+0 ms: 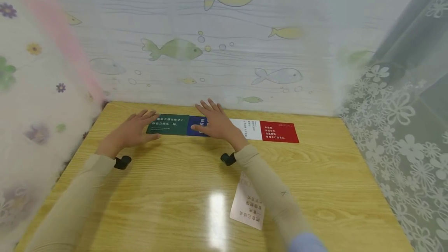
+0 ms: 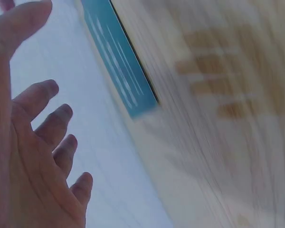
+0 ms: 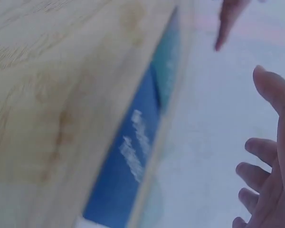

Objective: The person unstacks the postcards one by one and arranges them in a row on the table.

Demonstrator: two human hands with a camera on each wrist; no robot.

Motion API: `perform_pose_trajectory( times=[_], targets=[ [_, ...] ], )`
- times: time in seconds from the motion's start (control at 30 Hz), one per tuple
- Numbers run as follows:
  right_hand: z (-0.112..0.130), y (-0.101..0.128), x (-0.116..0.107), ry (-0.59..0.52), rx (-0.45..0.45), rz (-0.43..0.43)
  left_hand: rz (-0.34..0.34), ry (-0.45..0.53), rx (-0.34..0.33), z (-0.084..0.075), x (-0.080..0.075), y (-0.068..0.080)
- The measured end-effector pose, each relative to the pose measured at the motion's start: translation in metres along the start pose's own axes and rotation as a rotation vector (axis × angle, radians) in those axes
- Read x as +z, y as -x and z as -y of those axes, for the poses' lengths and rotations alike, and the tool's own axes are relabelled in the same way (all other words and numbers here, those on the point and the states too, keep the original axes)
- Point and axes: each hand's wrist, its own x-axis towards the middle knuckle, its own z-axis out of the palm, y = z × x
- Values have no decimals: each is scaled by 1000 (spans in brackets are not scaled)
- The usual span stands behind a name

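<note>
Four printed cards lie in a row along the far edge of the wooden table. From left to right they are a green card [image 1: 171, 124], a blue card [image 1: 196, 121], a white card [image 1: 250, 128] and a red card [image 1: 280, 132]. My left hand [image 1: 134, 129] hovers by the left end of the green card, fingers spread and holding nothing. Over the blue card is my right hand [image 1: 218, 121], its fingers extended and nothing in it; it hides part of the blue and white cards. In both wrist views the hands are raised off the tabletop.
A pale pink card [image 1: 246, 205] lies slantwise nearer the front, partly under the right forearm in the head view. Behind the table [image 1: 168, 189] hangs a curtain [image 1: 227, 49] with fish drawings. Lace fabric [image 1: 402, 147] borders the right side.
</note>
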Motion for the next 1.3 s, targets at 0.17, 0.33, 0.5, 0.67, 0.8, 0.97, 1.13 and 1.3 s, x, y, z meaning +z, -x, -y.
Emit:
perform_pose_trajectory(
  times=[0.17,0.33,0.5,0.67,0.8,0.97,1.13,1.3],
  targets=[
    [-7,34,-25,-44,-24,-54,-25,-11,83,-38,9,3],
    [-19,73,-36,-49,-41,-102,-50,-34,184,-86,20,7],
    [-36,111,-35,-48,-37,-109,-58,-27,286,-133,40,17],
    [-50,148,-25,-52,-11,-83,-38,-36,405,-176,63,30],
    [-55,178,-17,-72,-14,-58,-4,-47,512,-211,84,41],
    [-53,210,-4,-109,-14,7,41,-73,643,-245,109,58],
    [-50,234,9,-141,5,122,102,-104,714,-263,124,68],
    [-44,251,15,-231,2,245,158,-103,744,-268,129,72]
  ],
)
